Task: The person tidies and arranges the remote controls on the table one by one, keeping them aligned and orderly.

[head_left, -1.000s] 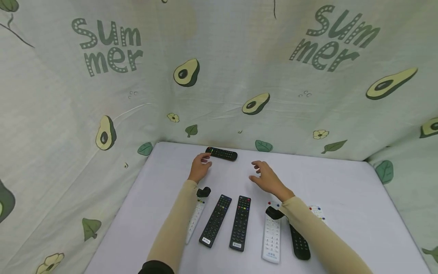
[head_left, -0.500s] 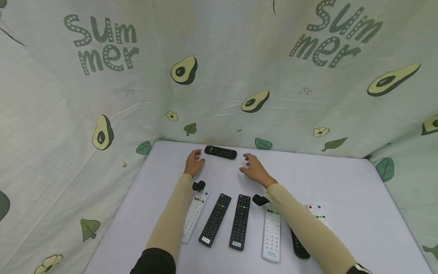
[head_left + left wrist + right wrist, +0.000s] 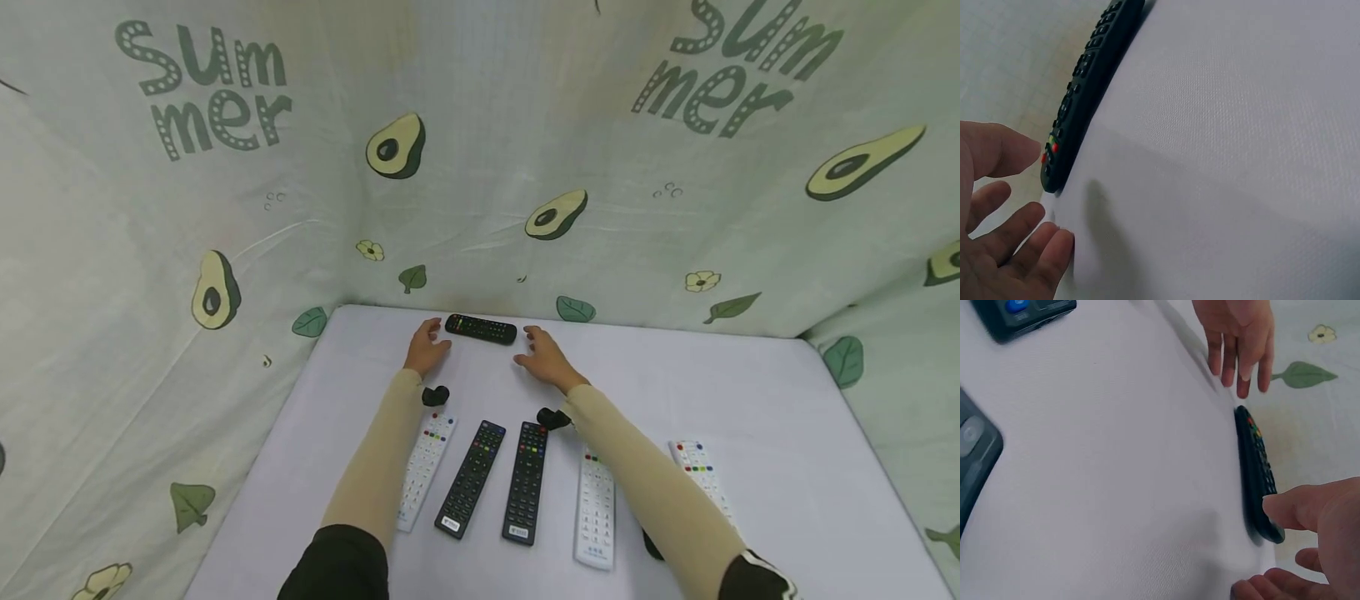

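A black remote control [image 3: 481,328] lies crosswise near the table's far edge, with coloured buttons at its left end. Just left of that end is my left hand [image 3: 427,348], thumb and fingers apart and nothing between them. My right hand [image 3: 547,359] is at the opposite end, its fingers loosely bent and holding nothing. In the left wrist view the thumb [image 3: 1007,150] comes close to the remote's coloured buttons. From the right wrist, the right thumb [image 3: 1294,506] overlaps the near end of the remote [image 3: 1254,475], while the left hand [image 3: 1238,337] shows beyond its far end.
Nearer on the white table [image 3: 750,400] lies a row of remotes: a white one [image 3: 426,473], two black ones [image 3: 470,479] and more white ones [image 3: 596,512]. The right sleeve mostly hides another black remote. A patterned cloth [image 3: 480,150] hangs behind the table.
The right hand has moved left and farther out to the remote's right end. The left hand has shifted from overlapping the remote to just left of it. The remotes lie as before.
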Tool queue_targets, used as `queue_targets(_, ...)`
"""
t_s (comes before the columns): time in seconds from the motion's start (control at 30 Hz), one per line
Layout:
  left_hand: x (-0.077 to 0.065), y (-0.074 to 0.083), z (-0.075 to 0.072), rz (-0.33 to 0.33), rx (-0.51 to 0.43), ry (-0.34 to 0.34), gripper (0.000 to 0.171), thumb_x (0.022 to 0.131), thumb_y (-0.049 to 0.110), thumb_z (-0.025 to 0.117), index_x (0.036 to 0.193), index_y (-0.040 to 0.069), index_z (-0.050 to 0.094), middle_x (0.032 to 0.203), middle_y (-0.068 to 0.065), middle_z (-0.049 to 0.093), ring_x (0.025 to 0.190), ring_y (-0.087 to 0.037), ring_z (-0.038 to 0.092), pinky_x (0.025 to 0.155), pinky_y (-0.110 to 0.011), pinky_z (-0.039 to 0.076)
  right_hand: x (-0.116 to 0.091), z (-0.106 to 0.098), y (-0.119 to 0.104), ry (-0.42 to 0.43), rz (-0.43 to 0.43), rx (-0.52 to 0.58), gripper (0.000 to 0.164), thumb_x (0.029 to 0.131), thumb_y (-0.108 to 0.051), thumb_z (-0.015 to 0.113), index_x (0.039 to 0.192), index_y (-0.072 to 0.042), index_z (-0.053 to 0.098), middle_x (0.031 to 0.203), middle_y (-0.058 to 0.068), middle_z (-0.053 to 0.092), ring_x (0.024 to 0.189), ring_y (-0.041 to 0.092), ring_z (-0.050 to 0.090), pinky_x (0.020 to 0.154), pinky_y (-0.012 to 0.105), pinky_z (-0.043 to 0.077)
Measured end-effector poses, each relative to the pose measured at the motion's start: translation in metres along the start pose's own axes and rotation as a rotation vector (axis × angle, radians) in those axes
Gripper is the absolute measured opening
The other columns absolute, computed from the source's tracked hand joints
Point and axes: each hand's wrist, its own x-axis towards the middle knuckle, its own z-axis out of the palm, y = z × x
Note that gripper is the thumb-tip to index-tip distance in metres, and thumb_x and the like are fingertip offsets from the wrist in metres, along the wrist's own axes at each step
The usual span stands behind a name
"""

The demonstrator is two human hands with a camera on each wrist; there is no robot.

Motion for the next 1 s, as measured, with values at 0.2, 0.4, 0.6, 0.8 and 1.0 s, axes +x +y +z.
queue_targets(0.2, 0.008, 0.001, 0.003, 0.033, 0.031, -0.062, 0.064, 0.098, 0.006, 0.064, 0.157, -0.003, 0.040, 0.160, -0.028, 0.043, 0.149, -0.043, 0.041, 0.125, -0.050, 0.033, 0.009, 0.006, -0.005, -0.021, -0.004, 0.029, 0.073, 0.102, -0.015, 0.067, 0.162, 0.005, 0.029, 0.160, 0.029, 0.041, 0.143, 0.043, 0.048, 0.119, 0.054, 0.041)
queue_targets(0.4, 0.011, 0.003, 0.007, 0.014, 0.035, -0.080, 0.066, 0.098, 0.006, 0.065, 0.158, -0.003, 0.038, 0.162, -0.028, 0.041, 0.152, -0.042, 0.037, 0.127, -0.049, 0.031, 0.012, 0.016, -0.010, -0.008, -0.003, 0.037, 0.075, 0.102, -0.012, 0.068, 0.162, 0.006, 0.028, 0.162, 0.029, 0.039, 0.146, 0.044, 0.044, 0.123, 0.053, 0.036)
queue_targets(0.6, 0.010, 0.000, 0.009, 0.010, 0.013, -0.036, 0.070, 0.093, 0.003, 0.067, 0.156, -0.005, 0.040, 0.150, -0.033, 0.051, 0.143, -0.045, 0.046, 0.122, -0.052, 0.037, 0.009, 0.022, -0.011, 0.024, 0.007, 0.049, 0.079, 0.098, -0.010, 0.070, 0.161, 0.008, 0.026, 0.154, 0.032, 0.042, 0.138, 0.043, 0.050, 0.120, 0.051, 0.041)
queue_targets(0.8, 0.007, -0.004, 0.011, 0.019, 0.025, -0.013, 0.069, 0.089, -0.003, 0.070, 0.153, -0.011, 0.045, 0.133, -0.032, 0.054, 0.123, -0.040, 0.053, 0.113, -0.051, 0.044, 0.004, 0.023, -0.009, 0.060, 0.011, 0.070, 0.077, 0.094, -0.003, 0.072, 0.158, 0.011, 0.031, 0.142, 0.032, 0.046, 0.126, 0.041, 0.054, 0.112, 0.050, 0.048)
queue_targets(1.0, 0.002, -0.004, 0.014, 0.056, 0.028, -0.023, 0.060, 0.084, -0.007, 0.069, 0.142, -0.017, 0.055, 0.125, -0.029, 0.053, 0.112, -0.033, 0.057, 0.105, -0.044, 0.050, 0.000, 0.022, -0.008, 0.146, 0.035, 0.080, 0.063, 0.089, 0.000, 0.074, 0.144, 0.012, 0.046, 0.137, 0.033, 0.050, 0.129, 0.044, 0.053, 0.115, 0.052, 0.044)
